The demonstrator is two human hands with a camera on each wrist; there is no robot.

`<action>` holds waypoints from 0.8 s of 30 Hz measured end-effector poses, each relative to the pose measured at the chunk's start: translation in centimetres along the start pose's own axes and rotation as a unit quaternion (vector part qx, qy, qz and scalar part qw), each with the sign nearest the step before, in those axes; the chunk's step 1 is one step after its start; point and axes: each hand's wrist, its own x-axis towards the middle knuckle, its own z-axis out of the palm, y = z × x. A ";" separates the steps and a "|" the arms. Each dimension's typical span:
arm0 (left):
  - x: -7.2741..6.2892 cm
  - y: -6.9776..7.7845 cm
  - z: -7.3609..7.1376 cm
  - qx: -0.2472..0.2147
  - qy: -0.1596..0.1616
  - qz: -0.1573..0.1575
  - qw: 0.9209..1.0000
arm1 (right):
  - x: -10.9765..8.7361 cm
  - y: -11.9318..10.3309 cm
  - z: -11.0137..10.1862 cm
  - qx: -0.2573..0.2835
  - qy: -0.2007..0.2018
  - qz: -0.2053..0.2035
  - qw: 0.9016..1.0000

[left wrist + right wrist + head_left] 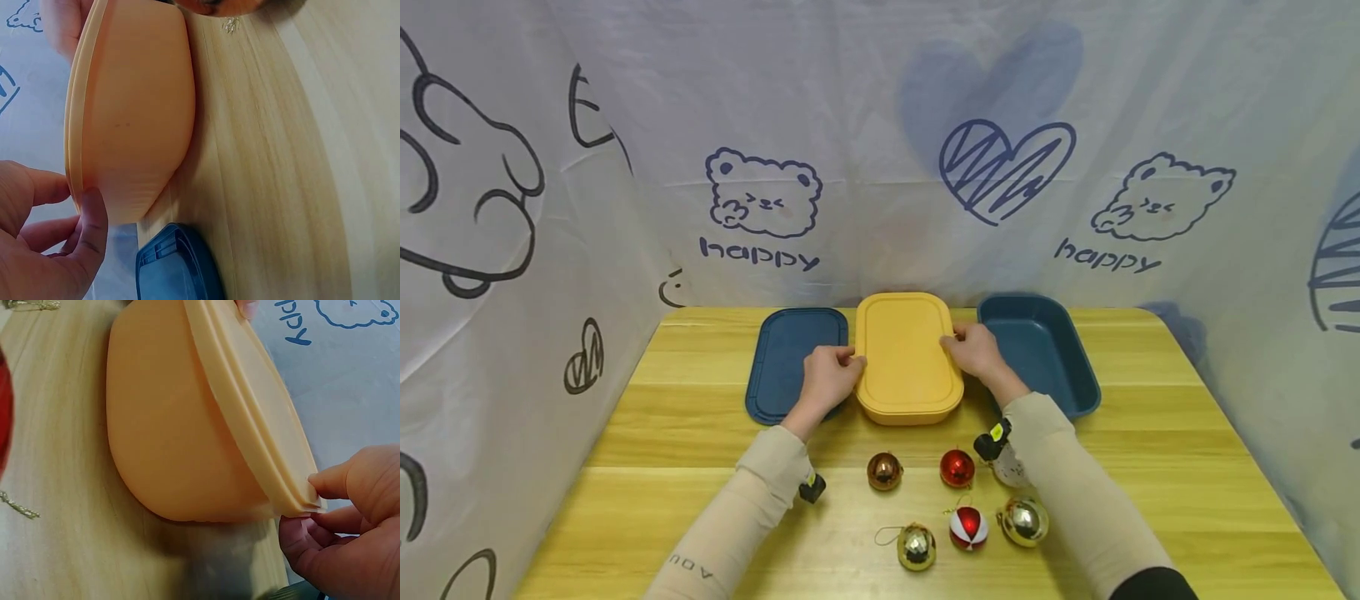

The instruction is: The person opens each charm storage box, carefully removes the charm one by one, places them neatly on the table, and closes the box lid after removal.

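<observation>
A yellow lid (904,350) lies on a matching yellow container (910,417) at the back middle of the table. My left hand (829,380) pinches the lid's left edge between thumb and fingers. On the opposite side, my right hand (976,350) pinches the right edge, its thumb on top and fingers under the rim. From the right wrist, the lid (250,419) appears tilted over the container wall (162,419), with a step between rim and wall. The left wrist view shows the container's side (134,106) smooth, with the rim between my fingertips.
A dark blue lid (786,358) lies left of the container, partly behind my left hand. An open dark blue box (1037,358) stands on the right. Nearer are several baubles: brown (884,472), red (957,468), red-and-white (968,528), gold (917,547) and white (1009,468).
</observation>
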 end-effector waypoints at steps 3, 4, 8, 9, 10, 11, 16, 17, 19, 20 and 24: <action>-0.1 0.0 0.1 0.000 -0.001 -0.001 1.000 | -0.1 0.2 0.0 0.000 0.003 -0.012 1.000; -0.1 0.0 0.1 -0.001 -0.002 -0.002 1.000 | -0.1 0.3 0.1 -0.003 0.002 -0.016 1.000; -0.2 -0.2 0.2 -0.003 -0.007 -0.003 1.000 | -0.1 0.8 0.3 -0.004 -0.009 -0.023 1.000; -0.2 -0.2 0.3 -0.003 -0.008 -0.001 1.000 | -0.1 0.9 0.4 -0.002 -0.012 -0.022 1.000; -0.2 -0.3 0.3 -0.003 -0.008 0.001 1.000 | -0.1 1.0 0.4 0.000 -0.013 -0.021 1.000; -0.2 -0.4 0.4 -0.003 -0.009 0.004 1.000 | -0.1 1.0 0.5 0.004 -0.014 -0.019 1.000; -0.2 -0.5 0.4 -0.003 -0.008 0.007 1.000 | -0.1 0.9 0.4 0.015 -0.013 -0.012 1.000; -0.2 -0.5 0.4 -0.003 -0.010 0.007 1.000 | -0.2 0.9 0.4 0.018 -0.013 -0.009 1.000; -0.2 -0.4 0.4 0.001 -0.011 0.008 1.000 | -0.2 0.8 0.3 0.020 -0.015 -0.006 1.000; -0.2 -0.3 0.4 0.004 -0.010 0.011 1.000 | -0.2 0.8 0.3 0.019 -0.016 -0.006 1.000; -0.1 -0.3 0.4 0.017 -0.006 0.017 1.000 | -0.3 0.6 0.2 0.016 -0.018 -0.006 1.000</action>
